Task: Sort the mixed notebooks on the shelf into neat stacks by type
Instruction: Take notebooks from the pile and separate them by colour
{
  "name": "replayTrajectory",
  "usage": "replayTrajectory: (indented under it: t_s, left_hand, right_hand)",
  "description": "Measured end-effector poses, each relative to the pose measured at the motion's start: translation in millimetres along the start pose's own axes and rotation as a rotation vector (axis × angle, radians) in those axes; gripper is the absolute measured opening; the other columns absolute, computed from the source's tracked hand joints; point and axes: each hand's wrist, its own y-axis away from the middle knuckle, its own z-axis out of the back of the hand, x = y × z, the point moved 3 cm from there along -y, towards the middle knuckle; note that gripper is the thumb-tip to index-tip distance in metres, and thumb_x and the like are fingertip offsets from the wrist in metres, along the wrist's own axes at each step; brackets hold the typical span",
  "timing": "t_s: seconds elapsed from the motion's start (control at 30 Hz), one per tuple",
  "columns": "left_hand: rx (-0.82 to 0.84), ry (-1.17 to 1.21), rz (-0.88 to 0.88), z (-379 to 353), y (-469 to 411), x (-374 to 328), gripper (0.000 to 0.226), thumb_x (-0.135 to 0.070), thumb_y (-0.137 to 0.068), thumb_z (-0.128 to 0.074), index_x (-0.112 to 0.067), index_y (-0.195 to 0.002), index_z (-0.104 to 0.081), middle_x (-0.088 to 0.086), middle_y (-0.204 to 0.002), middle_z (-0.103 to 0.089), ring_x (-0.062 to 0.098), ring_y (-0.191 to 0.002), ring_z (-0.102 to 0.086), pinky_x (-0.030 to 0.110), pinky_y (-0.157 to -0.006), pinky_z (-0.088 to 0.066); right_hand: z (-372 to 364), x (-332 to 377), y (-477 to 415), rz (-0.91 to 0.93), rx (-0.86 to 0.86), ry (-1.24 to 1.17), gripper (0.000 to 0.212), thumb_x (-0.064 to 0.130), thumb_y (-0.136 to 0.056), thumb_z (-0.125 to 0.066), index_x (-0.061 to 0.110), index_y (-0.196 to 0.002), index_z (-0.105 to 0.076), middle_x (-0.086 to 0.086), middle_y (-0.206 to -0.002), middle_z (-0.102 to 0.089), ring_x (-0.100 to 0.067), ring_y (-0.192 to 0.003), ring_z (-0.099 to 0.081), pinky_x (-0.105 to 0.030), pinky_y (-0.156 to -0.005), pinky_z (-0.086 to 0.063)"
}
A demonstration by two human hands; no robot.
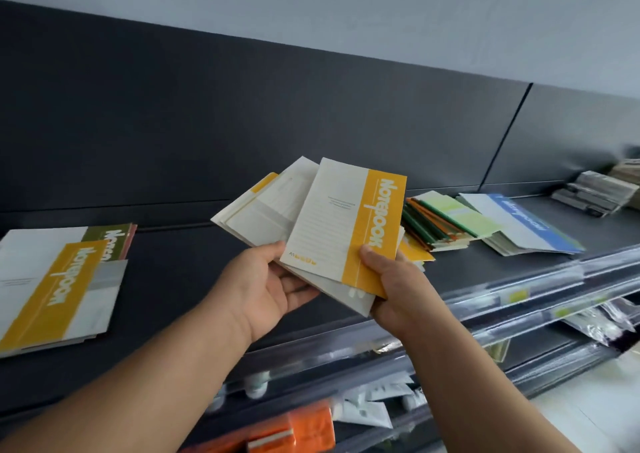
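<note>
While both hands grip fanned notebooks (301, 217) | top yellow cover (346, 224) reads "Notebook", "A5" | left hand (266, 286) | right hand (394, 279)

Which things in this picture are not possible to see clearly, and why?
- Head view: the fanned notebooks under the top yellow notebook show only pale corners; their types are hidden.
- The small print on its cover is too small.
- The left stack is cut by the frame edge.
- The far right pile is blurred.
- The lower shelf goods are blurred.
</note>
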Motion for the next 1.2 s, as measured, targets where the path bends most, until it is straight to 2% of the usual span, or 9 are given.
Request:
replayTrajectory:
  t_s: [0.13,0.23,0.37,0.53,0.7,0.9,1.0,1.13,1.2]
  left_hand:
    - [-0.061,-0.001,-0.096,-40.1,-2.4,21.3,0.023,-0.015,-0.1,-0.046,-0.007,-0.116,-0.06,0.015,-0.104,-0.073,0.029,-0.09,-0.071,0.043,-0.064,-0.058]
    - [-0.139,-0.03,-0.206,-56.9,-6.2,29.3,0.025,-0.012,-0.099,-0.047,-0.013,-0.123,-0.055,0.015,-0.107,-0.07,0.029,-0.09,-0.069,0.04,-0.06,-0.058]
    - [-0.265,-0.076,-0.32,-62.4,-11.3,27.4,0.023,-0.009,-0.1,-0.046,-0.018,-0.12,-0.053,0.008,-0.107,-0.065,0.024,-0.09,-0.066,0.038,-0.055,-0.054]
    - [-0.371,-0.157,-0.412,-45.1,-23.4,11.1,0.019,-0.009,-0.099,-0.048,-0.025,-0.103,-0.057,0.004,-0.109,-0.065,0.021,-0.096,-0.065,0.037,-0.063,-0.054]
    - [-0.421,-0.218,-0.46,-20.1,-44.6,-16.8,0.02,-0.01,-0.098,-0.049,-0.024,-0.11,-0.056,0.003,-0.11,-0.066,0.021,-0.098,-0.065,0.036,-0.065,-0.054]
    - [-0.481,-0.19,-0.48,6.9,-58.6,-37.0,0.02,-0.011,-0.098,-0.048,-0.02,-0.114,-0.056,0.005,-0.11,-0.065,0.021,-0.097,-0.065,0.038,-0.069,-0.054]
    - [-0.465,-0.218,-0.467,8.6,-59.2,-37.9,0.018,-0.01,-0.099,-0.048,-0.023,-0.107,-0.058,0.005,-0.109,-0.066,0.022,-0.097,-0.064,0.038,-0.07,-0.053]
    - [-0.439,-0.23,-0.45,-0.7,-60.9,-33.9,0.022,-0.01,-0.099,-0.048,-0.018,-0.118,-0.056,0.007,-0.11,-0.066,0.024,-0.096,-0.065,0.039,-0.067,-0.052]
    - [-0.414,-0.244,-0.443,-10.5,-61.1,-29.5,0.025,-0.01,-0.1,-0.047,-0.017,-0.122,-0.055,0.007,-0.111,-0.066,0.025,-0.097,-0.065,0.04,-0.067,-0.052]
  right_hand:
    - [43.6,24.9,1.5,0.024,0.044,0.064,0.02,0.011,-0.096,-0.058,0.02,-0.113,-0.059,-0.006,-0.108,-0.073,-0.028,-0.095,-0.071,-0.047,-0.077,-0.059]
    - [70.1,40.8,-0.6,0.053,0.051,0.157,0.02,0.012,-0.095,-0.059,0.018,-0.114,-0.058,-0.007,-0.108,-0.072,-0.025,-0.092,-0.071,-0.043,-0.068,-0.06]
    - [101.1,58.1,-12.2,0.12,-0.01,0.265,0.015,0.012,-0.093,-0.063,0.021,-0.104,-0.058,-0.003,-0.102,-0.07,-0.022,-0.09,-0.068,-0.038,-0.064,-0.058]
    - [113.1,74.7,-38.9,0.194,-0.066,0.47,0.014,0.015,-0.092,-0.066,0.024,-0.1,-0.058,0.0,-0.101,-0.069,-0.021,-0.091,-0.068,-0.034,-0.064,-0.057]
    - [111.5,77.9,-73.5,0.211,-0.142,0.677,0.024,0.018,-0.088,-0.071,0.02,-0.11,-0.06,-0.001,-0.105,-0.069,-0.021,-0.092,-0.068,-0.043,-0.08,-0.059]
    - [106.8,78.0,-110.4,0.218,-0.191,0.931,0.033,0.02,-0.086,-0.073,0.018,-0.114,-0.056,0.001,-0.098,-0.065,-0.019,-0.085,-0.065,-0.035,-0.065,-0.058]
    - [100.6,71.1,-120.6,0.232,-0.174,1.134,0.038,0.027,-0.084,-0.074,0.016,-0.116,-0.058,0.006,-0.09,-0.061,-0.015,-0.081,-0.059,-0.031,-0.069,-0.048]
    - [94.1,69.0,-131.8,0.219,-0.164,1.551,0.05,0.049,-0.091,-0.058,0.015,-0.127,-0.055,-0.004,-0.117,-0.062,-0.027,-0.108,-0.057,-0.034,-0.082,-0.044]
    - [90.2,74.5,-134.4,0.362,-0.142,1.572,0.043,0.047,-0.097,-0.044,0.014,-0.116,-0.062,-0.009,-0.119,-0.062,-0.032,-0.111,-0.053,-0.039,-0.088,-0.043]
